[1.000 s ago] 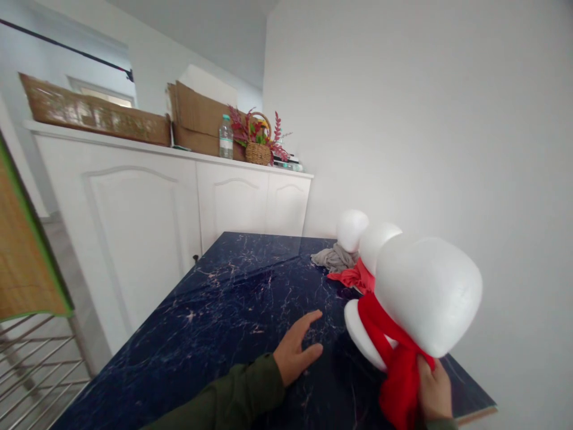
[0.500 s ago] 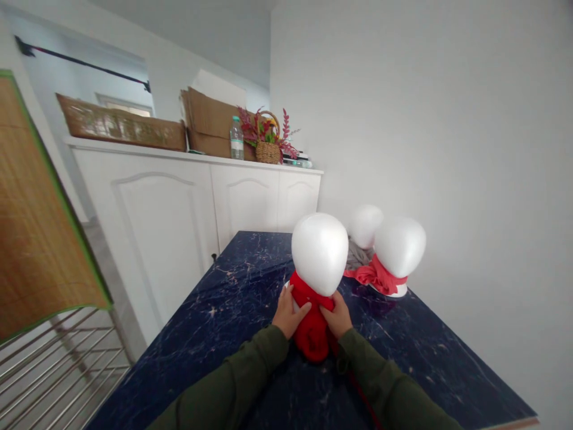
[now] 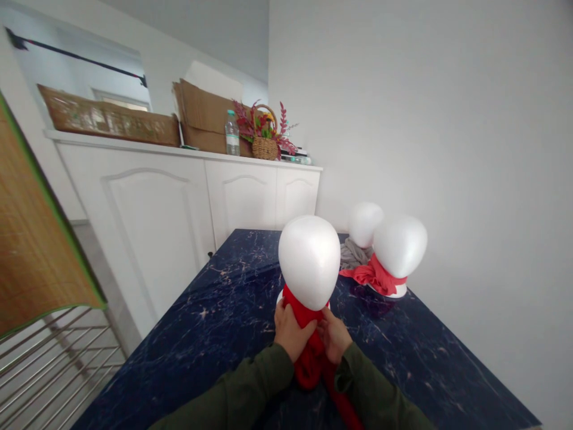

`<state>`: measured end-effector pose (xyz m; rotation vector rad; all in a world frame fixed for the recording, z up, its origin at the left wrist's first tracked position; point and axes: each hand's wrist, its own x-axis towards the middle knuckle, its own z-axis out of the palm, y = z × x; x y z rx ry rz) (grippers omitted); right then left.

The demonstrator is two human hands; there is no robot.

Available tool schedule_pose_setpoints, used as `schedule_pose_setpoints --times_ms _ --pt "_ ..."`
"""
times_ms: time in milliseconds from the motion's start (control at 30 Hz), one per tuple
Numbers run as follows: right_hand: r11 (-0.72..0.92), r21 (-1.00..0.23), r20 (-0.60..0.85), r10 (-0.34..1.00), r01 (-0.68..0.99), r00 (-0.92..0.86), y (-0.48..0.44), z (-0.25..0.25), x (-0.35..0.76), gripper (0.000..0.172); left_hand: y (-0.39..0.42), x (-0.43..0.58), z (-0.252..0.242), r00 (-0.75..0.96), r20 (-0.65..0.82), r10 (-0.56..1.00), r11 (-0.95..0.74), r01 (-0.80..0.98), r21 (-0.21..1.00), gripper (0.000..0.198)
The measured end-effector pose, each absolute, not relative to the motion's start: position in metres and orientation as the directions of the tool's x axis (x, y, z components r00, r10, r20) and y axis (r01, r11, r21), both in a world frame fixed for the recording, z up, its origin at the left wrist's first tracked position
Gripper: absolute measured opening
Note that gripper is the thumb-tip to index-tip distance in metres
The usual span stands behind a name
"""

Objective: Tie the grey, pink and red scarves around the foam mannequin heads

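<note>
Red scarf (image 3: 310,364) gripped by both hands (image 3: 290,332), foam head (image 3: 308,263) now nearer

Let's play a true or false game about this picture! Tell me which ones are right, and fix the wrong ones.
1. The left hand and right hand are both on the red scarf under the white foam head. True.
2. The foam head on the right wears a blue scarf. False: its scarf is red.
3. A grey cloth lies by the farthest foam head. True.
4. The water bottle stands on the table. False: it stands on top of the white cabinet, near a wicker basket.
</note>
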<state>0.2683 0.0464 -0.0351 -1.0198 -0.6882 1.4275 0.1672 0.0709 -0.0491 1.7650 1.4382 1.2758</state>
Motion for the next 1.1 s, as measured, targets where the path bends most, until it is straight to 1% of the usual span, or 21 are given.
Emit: schedule_pose_setpoints --times_ms 67,133,200,267,333,433,500,567,667,767,800,867,933,967,1033,1067,1100 --pt "-0.237 -0.842 -0.313 0.946 -0.484 0.082 0.05 -0.036 0.271 0.022 0.071 0.164 -0.05 0.043 0.368 0.929 -0.358 0.361 0.861 0.046" --pt "-0.257 -0.833 -0.364 0.922 -0.49 0.134 0.054 -0.037 0.277 0.014 0.075 0.156 -0.048 0.035 0.334 0.942 -0.333 0.208 0.919 0.038" --pt "-0.201 -0.815 -0.347 0.92 -0.544 0.181 0.057 -0.036 0.287 0.009 0.084 0.143 -0.046 -0.002 0.206 0.979 -0.206 0.006 0.979 0.033" --pt "-0.116 -0.766 -0.285 0.943 -0.633 0.171 0.06 -0.031 0.304 0.014 0.098 0.125 -0.042 -0.058 0.045 0.997 -0.054 -0.174 0.983 0.027" --pt "-0.048 -0.716 -0.22 0.962 -0.696 0.16 0.063 -0.025 0.323 0.018 0.116 0.105 -0.039 -0.129 -0.056 0.99 0.021 -0.254 0.967 0.019" --pt "0.027 -0.718 -0.177 0.959 -0.696 0.22 0.069 -0.019 0.354 0.021 0.142 0.076 -0.038 -0.22 -0.073 0.973 0.017 -0.245 0.969 0.012" --pt "0.037 -0.746 -0.179 0.951 -0.665 0.253 0.074 -0.02 0.371 0.029 0.154 0.063 -0.038 -0.287 -0.073 0.955 0.003 -0.237 0.971 0.014" --pt "0.029 -0.77 -0.186 0.945 -0.637 0.268 0.077 -0.022 0.385 0.032 0.162 0.053 -0.039 -0.351 -0.06 0.935 -0.019 -0.218 0.976 0.021" --pt "0.064 -0.804 -0.179 0.922 -0.591 0.343 0.078 -0.025 0.402 0.025 0.164 0.045 -0.037 -0.415 -0.001 0.91 -0.064 -0.143 0.988 0.032" --pt "0.171 -0.835 -0.139 0.854 -0.523 0.501 0.073 -0.024 0.415 0.017 0.154 0.045 -0.031 -0.454 0.1 0.885 -0.119 -0.014 0.993 0.039" --pt "0.213 -0.845 -0.12 0.819 -0.491 0.561 0.069 -0.023 0.418 0.015 0.147 0.048 -0.029 -0.439 0.156 0.885 -0.149 0.051 0.988 0.037" --pt "0.285 -0.863 -0.074 0.744 -0.417 0.664 0.053 -0.021 0.421 0.014 0.129 0.057 -0.025 -0.35 0.271 0.897 -0.222 0.174 0.959 0.026" --pt "0.29 -0.893 -0.041 0.711 -0.345 0.702 0.025 -0.02 0.418 0.018 0.105 0.069 -0.023 -0.166 0.357 0.919 -0.307 0.269 0.913 0.012" --pt "0.265 -0.914 -0.025 0.719 -0.308 0.694 0.008 -0.02 0.414 0.021 0.091 0.076 -0.022 -0.051 0.369 0.928 -0.342 0.281 0.897 0.008" --pt "0.142 -0.945 -0.048 0.83 -0.294 0.555 -0.033 -0.018 0.4 0.025 0.062 0.091 -0.023 0.191 0.341 0.92 -0.38 0.232 0.895 0.013" --pt "0.098 -0.962 -0.025 0.897 -0.254 0.441 -0.054 -0.017 0.391 0.025 0.047 0.099 -0.024 0.313 0.307 0.899 -0.372 0.177 0.911 0.018" --pt "0.011 -0.987 -0.03 0.968 -0.163 0.25 -0.074 -0.016 0.381 0.027 0.033 0.107 -0.026 0.408 0.27 0.872 -0.341 0.111 0.933 0.023"
